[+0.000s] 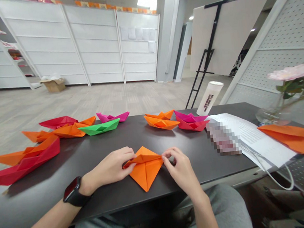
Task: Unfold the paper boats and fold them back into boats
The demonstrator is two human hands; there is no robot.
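A folded sheet of orange paper [146, 172] lies on the dark table in front of me, shaped like a diamond with a crosswise fold and an upright crease. My left hand [118, 164] pinches its left corner, thumb on top and the fingers partly hidden behind the paper. At the opposite corner, my right hand [178, 165] grips the tip between thumb and forefinger. Beyond it stand finished-looking paper boats: an orange one [161, 122], a pink and red one [192, 121] and a green one [100, 127].
More paper boats, red [24, 165] and orange, stand at the left. To the right are printed papers [252, 139], a white cable, a glass vase [273, 115] with pink flowers and folded orange paper [295, 137]. A white cylinder [209, 97] stands at the table's far edge.
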